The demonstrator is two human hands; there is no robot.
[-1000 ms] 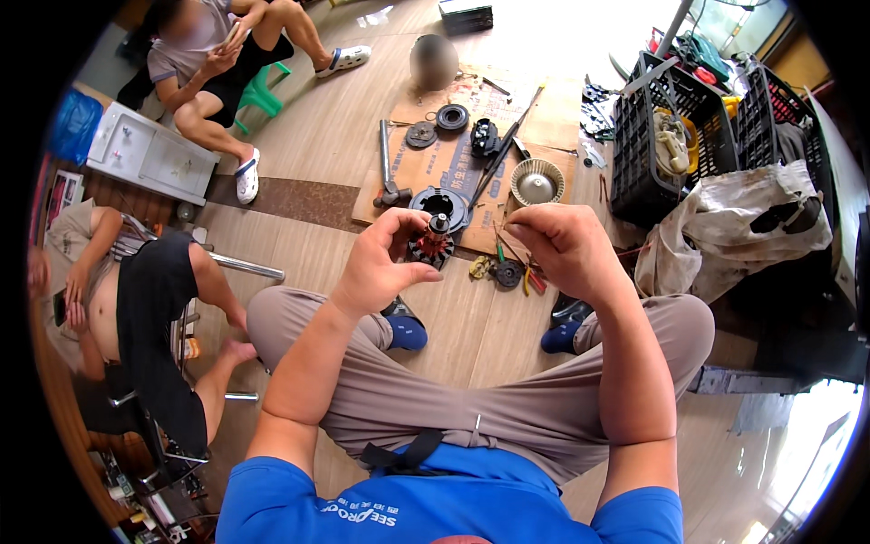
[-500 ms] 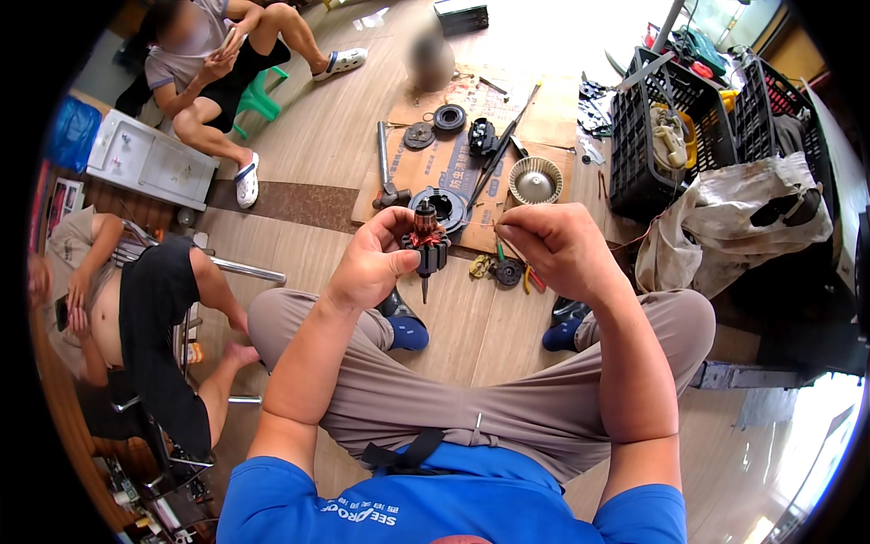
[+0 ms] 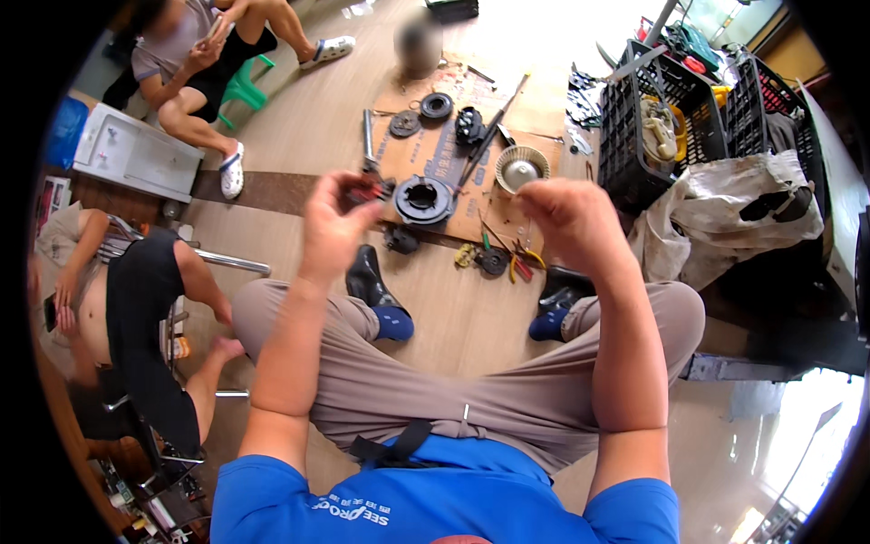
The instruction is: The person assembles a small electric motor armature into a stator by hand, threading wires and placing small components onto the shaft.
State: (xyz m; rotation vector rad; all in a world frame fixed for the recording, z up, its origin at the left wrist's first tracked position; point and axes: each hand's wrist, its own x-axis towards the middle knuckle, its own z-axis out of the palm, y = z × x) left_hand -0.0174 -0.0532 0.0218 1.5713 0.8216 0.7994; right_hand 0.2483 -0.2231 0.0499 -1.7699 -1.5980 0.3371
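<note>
My left hand (image 3: 331,222) is closed around a motor armature (image 3: 367,192), smeared by motion. Only its copper windings and dark end show past the fingers, beside a hammer (image 3: 368,136) on the cardboard. My right hand (image 3: 575,218) is raised with thumb and fingers pinched. Whatever it holds, if anything, cannot be made out. Just beyond those fingertips sits a pale ribbed fan wheel (image 3: 523,170). Between the hands lies a black round motor housing (image 3: 423,199) with an open middle. Pliers with yellow handles (image 3: 526,263) and a dark round part (image 3: 492,262) lie nearer me.
Flat cardboard (image 3: 471,195) bears round black parts (image 3: 436,106) and a long dark rod (image 3: 494,136). Black crates (image 3: 630,168) and a soiled white sack (image 3: 725,204) stand at the right. Two people sit at the left, near a white cabinet (image 3: 136,159).
My left hand has moved left and slightly away with the armature, which is now mostly hidden. My right hand has shifted slightly, still pinched. The whole view has shifted a little.
</note>
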